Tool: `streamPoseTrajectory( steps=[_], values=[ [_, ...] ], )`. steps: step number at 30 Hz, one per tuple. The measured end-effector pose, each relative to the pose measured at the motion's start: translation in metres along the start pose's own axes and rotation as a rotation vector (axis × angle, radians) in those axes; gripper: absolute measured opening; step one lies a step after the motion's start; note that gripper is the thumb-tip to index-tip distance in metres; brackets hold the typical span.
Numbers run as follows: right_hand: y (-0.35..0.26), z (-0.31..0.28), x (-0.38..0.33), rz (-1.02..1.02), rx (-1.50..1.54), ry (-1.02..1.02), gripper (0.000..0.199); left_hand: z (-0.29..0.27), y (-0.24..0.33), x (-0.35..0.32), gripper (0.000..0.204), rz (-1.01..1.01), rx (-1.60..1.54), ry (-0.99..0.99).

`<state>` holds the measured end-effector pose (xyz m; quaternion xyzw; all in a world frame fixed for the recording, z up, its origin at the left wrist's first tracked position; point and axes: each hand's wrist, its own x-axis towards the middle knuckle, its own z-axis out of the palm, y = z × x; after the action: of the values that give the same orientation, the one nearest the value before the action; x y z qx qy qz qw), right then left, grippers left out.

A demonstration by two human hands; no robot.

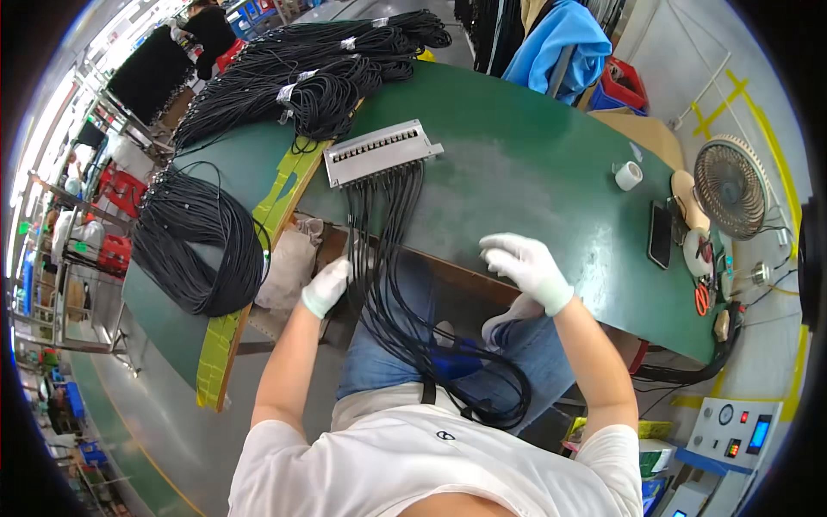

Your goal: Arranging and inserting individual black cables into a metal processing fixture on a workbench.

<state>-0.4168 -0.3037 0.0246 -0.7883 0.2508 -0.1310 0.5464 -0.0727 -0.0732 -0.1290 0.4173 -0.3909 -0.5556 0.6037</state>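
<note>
Slotted metal block [376, 155] on desk [508, 172], cables [398, 211] running from it over the edge to the lap. Left hand [328, 287] at the cables, fingers partly hidden, can't tell grip. Right hand [530, 267] empty, half open, near desk edge.

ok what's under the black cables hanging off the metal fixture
Under the cables are part of the table and the jeans. The left hand is partly hidden by the strands, so its grip can't be made out; whatever lies beneath the densest strands is covered.
</note>
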Motion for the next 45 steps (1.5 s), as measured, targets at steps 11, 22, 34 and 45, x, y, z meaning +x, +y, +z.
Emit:
streamPoseTrajectory(
  steps=[11, 22, 34, 45],
  values=[
    [-0.011, 0.005, 0.237, 0.315, 0.166, 0.267, 0.042, 0.078, 0.023, 0.065, 0.037, -0.266, -0.466, -0.078],
    [0.018, -0.037, 0.164, 0.46, 0.088, 0.229, 0.04, 0.139, 0.046, 0.049, 0.033, -0.448, -0.435, -0.189],
    [-0.014, -0.105, -0.039, 0.369, 0.007, 0.947, 0.023, 0.253, 0.004, 0.071, 0.028, -0.7, -0.466, -0.465],
    [-0.105, 0.088, 0.187, -0.398, -0.934, 0.275, 0.026, 0.255, 0.034, 0.07, 0.036, -0.702, -0.352, -0.415]
  ],
)
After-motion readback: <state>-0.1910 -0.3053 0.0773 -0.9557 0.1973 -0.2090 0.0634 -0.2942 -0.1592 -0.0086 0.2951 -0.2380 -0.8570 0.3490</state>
